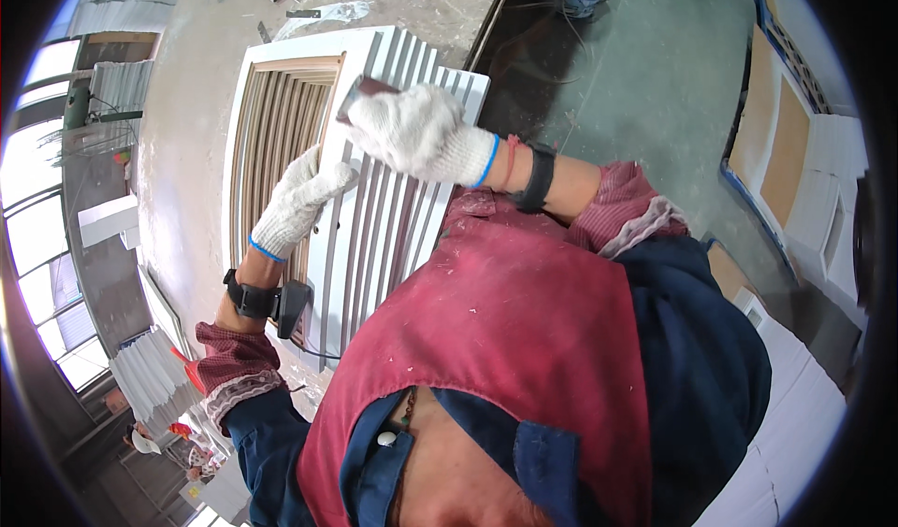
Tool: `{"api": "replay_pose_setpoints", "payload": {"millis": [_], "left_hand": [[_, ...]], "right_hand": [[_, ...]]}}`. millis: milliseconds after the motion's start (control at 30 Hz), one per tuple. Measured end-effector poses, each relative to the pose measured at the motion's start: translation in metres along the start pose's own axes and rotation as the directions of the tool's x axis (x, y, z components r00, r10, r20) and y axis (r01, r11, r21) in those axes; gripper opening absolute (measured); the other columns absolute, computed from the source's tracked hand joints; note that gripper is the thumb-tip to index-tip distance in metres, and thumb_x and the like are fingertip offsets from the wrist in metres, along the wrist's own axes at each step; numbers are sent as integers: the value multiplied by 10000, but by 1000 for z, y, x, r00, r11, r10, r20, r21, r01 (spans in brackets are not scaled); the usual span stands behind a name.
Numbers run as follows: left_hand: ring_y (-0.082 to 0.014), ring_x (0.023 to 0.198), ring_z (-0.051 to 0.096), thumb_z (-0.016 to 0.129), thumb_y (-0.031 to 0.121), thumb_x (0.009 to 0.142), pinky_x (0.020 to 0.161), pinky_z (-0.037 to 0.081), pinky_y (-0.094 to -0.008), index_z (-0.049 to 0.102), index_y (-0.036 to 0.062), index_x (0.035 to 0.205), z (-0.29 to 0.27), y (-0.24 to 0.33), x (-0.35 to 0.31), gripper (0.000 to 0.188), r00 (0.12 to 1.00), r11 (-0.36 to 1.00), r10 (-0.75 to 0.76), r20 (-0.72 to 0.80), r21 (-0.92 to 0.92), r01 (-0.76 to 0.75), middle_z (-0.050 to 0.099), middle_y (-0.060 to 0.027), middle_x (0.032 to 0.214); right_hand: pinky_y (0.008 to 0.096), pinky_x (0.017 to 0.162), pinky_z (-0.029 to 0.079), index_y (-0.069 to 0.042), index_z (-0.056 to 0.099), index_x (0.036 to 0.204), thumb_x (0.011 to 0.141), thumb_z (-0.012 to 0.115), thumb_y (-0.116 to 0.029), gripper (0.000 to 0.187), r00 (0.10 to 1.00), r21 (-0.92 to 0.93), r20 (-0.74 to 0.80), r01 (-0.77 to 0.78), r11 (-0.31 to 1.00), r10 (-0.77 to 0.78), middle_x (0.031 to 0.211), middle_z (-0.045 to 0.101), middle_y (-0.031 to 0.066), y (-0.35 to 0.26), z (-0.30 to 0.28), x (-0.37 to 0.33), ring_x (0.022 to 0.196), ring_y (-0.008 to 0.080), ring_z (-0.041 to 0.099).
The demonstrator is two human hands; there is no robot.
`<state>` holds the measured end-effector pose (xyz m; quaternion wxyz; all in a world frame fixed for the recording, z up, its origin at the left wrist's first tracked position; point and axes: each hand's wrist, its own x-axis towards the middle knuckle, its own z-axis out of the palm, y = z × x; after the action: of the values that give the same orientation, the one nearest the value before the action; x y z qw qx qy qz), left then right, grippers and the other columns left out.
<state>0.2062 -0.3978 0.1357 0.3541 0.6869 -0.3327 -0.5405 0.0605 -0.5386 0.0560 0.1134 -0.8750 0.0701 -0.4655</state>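
Right hand (pixel 407 132), gloved, is clamped on a dark brown block (pixel 379 86) over white frames (pixel 348 223) stacked by the surface's (pixel 192 144) right edge; whether they are gripped by the left hand (pixel 297 204) cannot be told.

Windows (pixel 33 164) glare on L, pic edges warped.
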Motion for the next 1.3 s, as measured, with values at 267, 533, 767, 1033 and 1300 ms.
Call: {"api": "replay_pose_setpoints", "payload": {"millis": [267, 533, 767, 1033, 1300], "left_hand": [[-117, 949, 550, 769, 475, 747, 846, 457, -267, 488, -39, 1281, 5, 4, 0, 792, 1000, 1000, -3, 1, 23, 3, 608, -51, 1053], [-106, 936, 554, 756, 443, 773, 849, 457, -261, 488, -28, 1279, 3, 1, -2, 741, 1000, 1000, -12, -3, 17, 12, 607, -40, 1050], [-104, 958, 556, 748, 467, 778, 865, 453, -257, 492, -20, 1293, 2, -4, -5, 753, 1000, 999, -8, 4, -31, 8, 611, -46, 1081], [-103, 956, 543, 782, 464, 748, 847, 442, -250, 469, -35, 1320, 1, -2, -1, 821, 1000, 1000, -10, 17, -16, 10, 600, -34, 1073], [-83, 910, 520, 746, 556, 741, 832, 425, -242, 501, -22, 1256, 7, 1, -3, 812, 1000, 998, -9, -29, 54, 10, 588, -13, 1019]], "right_hand": [[357, 293, 363, -53, 518, 891, 973, 469, -291, 256, 996, -110, -47, -86, 990, 81, 586, 521, 101, 28, 6, 3, 416, 180, 536], [332, 286, 388, -43, 475, 826, 986, 394, -261, 283, 995, -721, 18, 83, 688, -102, 548, 434, 35, 61, 16, 8, 396, 120, 480], [321, 289, 391, -44, 494, 825, 990, 362, -273, 312, 999, -67, 35, -36, 997, 39, 643, 478, 63, 0, -2, -4, 430, 140, 523], [323, 267, 374, -91, 460, 721, 1005, 360, -323, 380, 954, -909, 220, 277, 312, -205, 493, 375, 12, 10, -5, -31, 385, 157, 493], [386, 316, 396, -45, 515, 843, 952, 512, -321, 297, 910, 31, -29, -413, 910, 414, 483, 433, 65, 40, -1, -11, 394, 180, 498]]}}
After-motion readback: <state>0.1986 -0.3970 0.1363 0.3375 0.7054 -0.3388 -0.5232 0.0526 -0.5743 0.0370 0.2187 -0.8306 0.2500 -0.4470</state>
